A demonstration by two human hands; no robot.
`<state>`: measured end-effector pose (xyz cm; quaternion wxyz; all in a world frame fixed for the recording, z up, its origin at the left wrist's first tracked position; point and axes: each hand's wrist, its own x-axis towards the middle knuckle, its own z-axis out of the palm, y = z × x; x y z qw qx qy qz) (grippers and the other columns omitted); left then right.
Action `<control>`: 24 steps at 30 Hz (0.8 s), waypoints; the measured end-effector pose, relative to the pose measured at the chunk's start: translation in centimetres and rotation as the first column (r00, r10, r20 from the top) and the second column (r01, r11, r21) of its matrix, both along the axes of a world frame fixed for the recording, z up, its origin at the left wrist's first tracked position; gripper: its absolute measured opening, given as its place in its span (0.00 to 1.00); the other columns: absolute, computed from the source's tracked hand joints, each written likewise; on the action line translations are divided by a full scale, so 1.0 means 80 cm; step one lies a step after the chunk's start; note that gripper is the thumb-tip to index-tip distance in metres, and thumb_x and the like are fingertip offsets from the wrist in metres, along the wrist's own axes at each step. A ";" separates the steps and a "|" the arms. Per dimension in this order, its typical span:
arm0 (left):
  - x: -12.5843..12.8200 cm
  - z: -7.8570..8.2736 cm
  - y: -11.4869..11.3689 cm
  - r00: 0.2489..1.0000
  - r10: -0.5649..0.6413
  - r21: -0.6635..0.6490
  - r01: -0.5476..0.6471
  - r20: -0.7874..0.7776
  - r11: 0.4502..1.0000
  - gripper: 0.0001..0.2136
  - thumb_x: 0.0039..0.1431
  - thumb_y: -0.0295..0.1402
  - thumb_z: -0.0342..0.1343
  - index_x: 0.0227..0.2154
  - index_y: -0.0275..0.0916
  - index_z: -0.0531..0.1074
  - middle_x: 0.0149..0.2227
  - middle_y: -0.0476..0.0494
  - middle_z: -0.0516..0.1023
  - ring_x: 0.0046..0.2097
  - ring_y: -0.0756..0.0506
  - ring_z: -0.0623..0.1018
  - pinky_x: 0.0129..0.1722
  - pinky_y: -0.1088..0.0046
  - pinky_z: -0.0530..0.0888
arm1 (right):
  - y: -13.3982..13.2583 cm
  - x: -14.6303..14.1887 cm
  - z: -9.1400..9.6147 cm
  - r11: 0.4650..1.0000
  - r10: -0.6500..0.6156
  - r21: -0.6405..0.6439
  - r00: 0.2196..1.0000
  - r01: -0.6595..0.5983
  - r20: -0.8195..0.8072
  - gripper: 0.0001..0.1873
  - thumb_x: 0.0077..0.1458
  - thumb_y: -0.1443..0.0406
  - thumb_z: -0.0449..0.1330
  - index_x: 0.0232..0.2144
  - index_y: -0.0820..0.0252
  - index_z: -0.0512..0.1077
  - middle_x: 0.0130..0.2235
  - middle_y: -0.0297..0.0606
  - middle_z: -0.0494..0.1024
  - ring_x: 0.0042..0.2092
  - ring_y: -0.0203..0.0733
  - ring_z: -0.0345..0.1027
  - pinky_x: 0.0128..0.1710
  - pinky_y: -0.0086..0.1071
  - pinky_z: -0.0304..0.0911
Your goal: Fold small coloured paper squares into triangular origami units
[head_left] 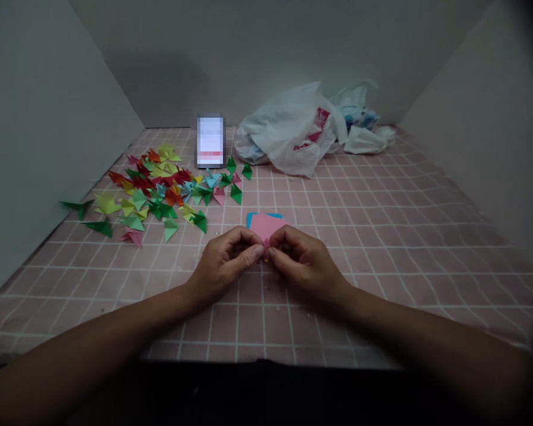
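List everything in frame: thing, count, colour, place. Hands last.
folded paper pieces: dozens, too many to count; green, yellow, red, orange, pink, light blue; scattered far left on the mat
flat paper sheets: small stack, pink on top, blue under; centre, just beyond the hands
small pink paper piece: one, pink, pinched between both hands, mostly hidden
plastic bags: at least two, white; far centre-right, against the back wall
upright card: one, blurred, far centre
checked mat: one, pink with white grid, covers the table
walls: grey, left, back, right
left hand: fingers pinching the pink piece
right hand: fingers pinching the same piece
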<state>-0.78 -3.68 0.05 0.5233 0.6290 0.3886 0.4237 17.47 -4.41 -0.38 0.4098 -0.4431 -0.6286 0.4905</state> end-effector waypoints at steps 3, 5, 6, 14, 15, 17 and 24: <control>0.002 -0.001 0.000 0.998 0.029 -0.033 -0.027 0.052 0.999 0.07 0.55 0.31 0.64 0.33 0.36 0.72 0.32 0.48 0.75 0.35 0.51 0.77 0.36 0.76 0.76 | 0.000 0.000 -0.003 1.000 0.003 -0.014 1.000 -0.003 -0.025 0.07 0.58 0.66 0.61 0.29 0.57 0.67 0.25 0.29 0.68 0.24 0.31 0.61 0.22 0.27 0.56; 0.002 -0.004 0.000 0.994 0.043 -0.061 -0.037 0.103 0.997 0.08 0.54 0.29 0.65 0.33 0.37 0.71 0.31 0.50 0.75 0.34 0.52 0.77 0.35 0.78 0.76 | 0.001 -0.001 -0.004 0.994 0.043 -0.099 0.993 -0.054 -0.114 0.07 0.59 0.64 0.61 0.30 0.57 0.67 0.25 0.29 0.69 0.23 0.31 0.64 0.21 0.27 0.58; 0.002 -0.005 0.001 0.990 0.041 -0.084 -0.030 0.134 0.996 0.08 0.55 0.29 0.65 0.33 0.37 0.70 0.31 0.50 0.74 0.33 0.52 0.77 0.35 0.78 0.76 | 0.001 -0.001 -0.004 0.985 0.067 -0.148 0.982 -0.094 -0.178 0.07 0.59 0.63 0.61 0.31 0.58 0.67 0.26 0.29 0.71 0.23 0.31 0.65 0.22 0.27 0.60; 0.000 -0.012 0.005 0.922 0.009 -0.305 0.119 0.387 0.945 0.11 0.54 0.30 0.68 0.32 0.36 0.70 0.29 0.52 0.76 0.29 0.54 0.78 0.32 0.80 0.77 | 0.005 -0.001 -0.003 0.919 0.131 -0.265 0.862 -0.291 -0.489 0.09 0.57 0.62 0.65 0.34 0.59 0.68 0.30 0.31 0.77 0.24 0.31 0.70 0.24 0.27 0.67; 0.001 -0.011 0.005 0.916 0.019 -0.323 0.121 0.400 0.939 0.12 0.53 0.31 0.69 0.32 0.36 0.70 0.28 0.52 0.76 0.28 0.54 0.78 0.32 0.80 0.76 | 0.006 -0.001 -0.004 0.917 0.132 -0.266 0.855 -0.298 -0.502 0.09 0.57 0.62 0.65 0.34 0.59 0.68 0.30 0.31 0.77 0.24 0.31 0.70 0.24 0.27 0.67; 0.002 -0.011 0.004 0.909 0.041 -0.356 0.120 0.415 0.927 0.13 0.51 0.31 0.70 0.32 0.36 0.70 0.28 0.53 0.76 0.28 0.54 0.77 0.31 0.81 0.76 | 0.007 -0.001 -0.005 0.913 0.136 -0.263 0.841 -0.312 -0.524 0.10 0.57 0.62 0.66 0.34 0.59 0.68 0.30 0.32 0.78 0.24 0.31 0.70 0.24 0.26 0.67; 0.002 -0.013 0.003 0.895 0.043 -0.394 0.151 0.444 0.907 0.13 0.51 0.32 0.71 0.32 0.36 0.71 0.29 0.53 0.76 0.28 0.54 0.78 0.31 0.81 0.76 | 0.007 -0.001 -0.005 0.904 0.166 -0.244 0.814 -0.351 -0.557 0.08 0.59 0.64 0.65 0.34 0.59 0.68 0.29 0.32 0.79 0.24 0.31 0.71 0.24 0.26 0.66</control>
